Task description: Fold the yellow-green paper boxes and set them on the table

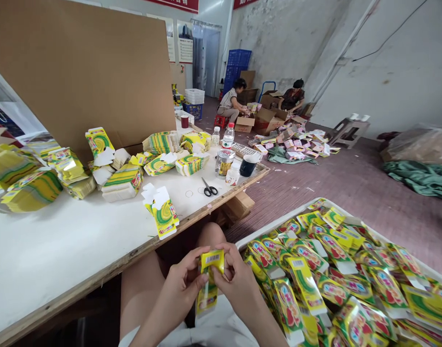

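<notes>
White bench (79, 255) beside us, at left. Over our lap, left hand (180, 279) and right hand (237, 277) both grip, pinching one small carton (208, 294): glossy yellow, barcode printed near one end. We note long axis running away from us, barcode end farthest. Beyond: scissors (209, 189); farther, two people (228, 100).
</notes>
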Demonstrator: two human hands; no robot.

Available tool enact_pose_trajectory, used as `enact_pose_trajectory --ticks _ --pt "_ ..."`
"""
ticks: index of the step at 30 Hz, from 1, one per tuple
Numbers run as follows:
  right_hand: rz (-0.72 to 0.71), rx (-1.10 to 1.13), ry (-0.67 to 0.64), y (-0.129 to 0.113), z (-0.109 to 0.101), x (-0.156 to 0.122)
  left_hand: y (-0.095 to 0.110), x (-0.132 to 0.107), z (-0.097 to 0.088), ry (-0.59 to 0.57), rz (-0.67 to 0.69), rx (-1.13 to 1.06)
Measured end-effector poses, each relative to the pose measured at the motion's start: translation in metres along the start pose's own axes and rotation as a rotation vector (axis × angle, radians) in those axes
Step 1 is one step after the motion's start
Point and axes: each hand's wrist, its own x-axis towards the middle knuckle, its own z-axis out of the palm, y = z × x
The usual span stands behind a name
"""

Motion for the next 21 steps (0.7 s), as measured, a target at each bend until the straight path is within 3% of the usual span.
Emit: enact_pose_trajectory --ticks 5,12,21 --pt "0.003 -0.019 0.026 0.0007 0.0024 0.0005 -0.0026 0.0023 0.0002 0.003 0.021 0.028" --pt "-0.038 0.033 -0.067 0.0074 -0.0049 0.0019 0.0015 0.0036 -0.0028 -0.023 -0.032 -0.117" --pt "0.023 -0.145 0.034 0.0034 0.0047 0.0047 -0.0011 0.006 -0.0031 0.035 0.005 0.002"
